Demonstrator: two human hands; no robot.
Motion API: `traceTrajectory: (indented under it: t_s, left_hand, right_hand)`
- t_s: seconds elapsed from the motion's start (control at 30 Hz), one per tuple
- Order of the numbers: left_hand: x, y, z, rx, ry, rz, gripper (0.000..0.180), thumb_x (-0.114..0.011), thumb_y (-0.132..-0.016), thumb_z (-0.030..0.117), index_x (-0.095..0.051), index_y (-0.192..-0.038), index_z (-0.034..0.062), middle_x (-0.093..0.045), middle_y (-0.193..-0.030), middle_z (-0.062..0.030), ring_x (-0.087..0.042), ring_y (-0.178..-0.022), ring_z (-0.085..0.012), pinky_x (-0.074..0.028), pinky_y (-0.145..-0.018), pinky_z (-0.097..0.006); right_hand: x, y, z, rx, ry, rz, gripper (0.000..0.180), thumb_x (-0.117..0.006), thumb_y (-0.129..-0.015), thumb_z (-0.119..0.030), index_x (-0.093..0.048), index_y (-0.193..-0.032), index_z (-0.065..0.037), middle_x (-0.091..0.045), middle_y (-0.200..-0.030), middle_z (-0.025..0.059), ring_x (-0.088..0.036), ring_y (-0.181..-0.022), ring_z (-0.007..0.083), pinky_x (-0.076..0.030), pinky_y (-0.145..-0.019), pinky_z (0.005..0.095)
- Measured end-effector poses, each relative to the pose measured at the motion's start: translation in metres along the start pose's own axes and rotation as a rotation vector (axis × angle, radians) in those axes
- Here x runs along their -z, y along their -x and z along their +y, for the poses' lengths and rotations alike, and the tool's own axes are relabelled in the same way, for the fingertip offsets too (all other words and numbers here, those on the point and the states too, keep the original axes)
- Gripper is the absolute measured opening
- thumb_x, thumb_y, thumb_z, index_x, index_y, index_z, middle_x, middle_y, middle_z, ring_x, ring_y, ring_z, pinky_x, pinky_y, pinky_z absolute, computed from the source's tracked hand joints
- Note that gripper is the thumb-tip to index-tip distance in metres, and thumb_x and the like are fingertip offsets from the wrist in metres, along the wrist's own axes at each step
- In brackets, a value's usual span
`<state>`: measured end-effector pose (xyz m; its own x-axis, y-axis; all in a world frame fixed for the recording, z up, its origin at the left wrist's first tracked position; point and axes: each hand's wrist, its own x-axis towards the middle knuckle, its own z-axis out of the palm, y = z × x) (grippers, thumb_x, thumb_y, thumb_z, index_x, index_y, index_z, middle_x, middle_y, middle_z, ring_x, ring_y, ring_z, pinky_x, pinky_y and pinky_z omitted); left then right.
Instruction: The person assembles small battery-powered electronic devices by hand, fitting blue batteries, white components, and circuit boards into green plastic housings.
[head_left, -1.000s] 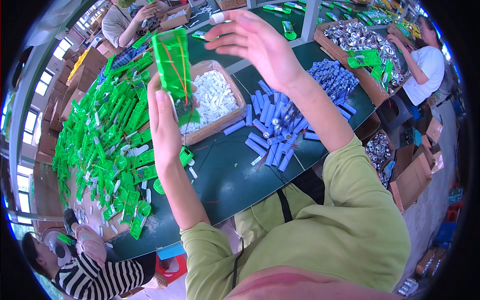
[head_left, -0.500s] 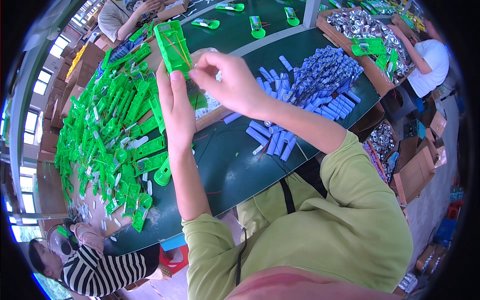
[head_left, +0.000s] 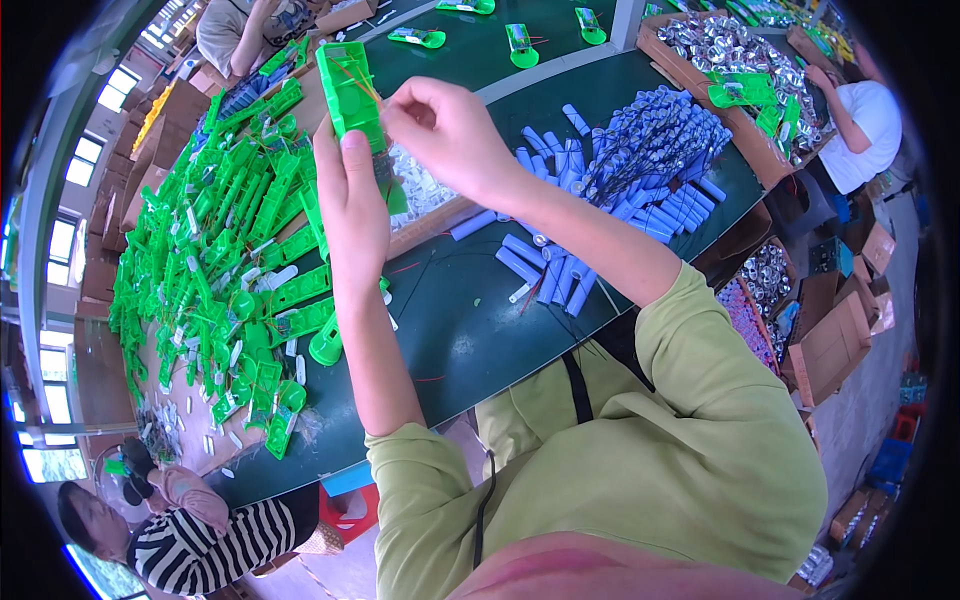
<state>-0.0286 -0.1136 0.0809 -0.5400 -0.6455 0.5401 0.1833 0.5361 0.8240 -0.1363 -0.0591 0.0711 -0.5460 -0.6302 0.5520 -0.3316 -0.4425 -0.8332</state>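
- Green plastic fills your left hand [head_left: 350, 190]: you grip a green casing [head_left: 352, 92] upright above the table, thumb pressed on its lower edge.
- Your right hand [head_left: 447, 130] is pinched shut at the casing's right side, fingertips on thin red wires [head_left: 357, 80] running across it; I cannot tell whether it holds anything else.
- Under your hands sits a shallow cardboard box [head_left: 432, 215] of small white parts.
- Left of it, a heap of green casings [head_left: 220, 240] covers the dark green table [head_left: 470, 330].
- Right of it lie blue cylinders [head_left: 600, 180], loose and in a pile.
- Far right, a brown carton [head_left: 745, 70] holds shiny silver parts; more brown cartons [head_left: 835, 340] stand on the floor.
- Compared with half a second ago, both hands sit closer together on the casing, and your right hand has moved from its lower part to its upper edge.
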Motion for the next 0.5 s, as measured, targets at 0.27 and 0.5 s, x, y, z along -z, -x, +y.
traceTrajectory:
  t_s: [0.27, 0.5]
  left_hand:
    - [-0.003, -0.001, -0.002, 0.279, 0.329, 0.137, 0.032, -0.041, -0.096, 0.028, -0.045, -0.119, 0.0069, -0.053, -0.105, -0.0046, -0.050, -0.097, -0.0128, -0.042, -0.083, -0.029]
    - [-0.003, -0.004, -0.007, 0.265, 0.430, 0.019, 0.028, -0.048, -0.092, 0.013, -0.044, -0.118, 0.0039, -0.055, -0.097, -0.0045, -0.051, -0.089, -0.0106, -0.042, -0.078, -0.026]
  right_hand:
    - [-0.018, 0.017, 0.005, 0.569, 0.608, 0.140, 0.014, -0.064, -0.074, -0.006, -0.050, -0.074, -0.006, -0.054, -0.064, 0.0058, -0.055, -0.060, 0.0239, -0.040, -0.060, 0.0354]
    - [-0.013, 0.021, 0.010, 0.682, 0.662, 0.192, 0.015, -0.064, -0.074, -0.006, -0.049, -0.075, -0.007, -0.052, -0.065, 0.0042, -0.053, -0.060, 0.0239, -0.039, -0.062, 0.0356]
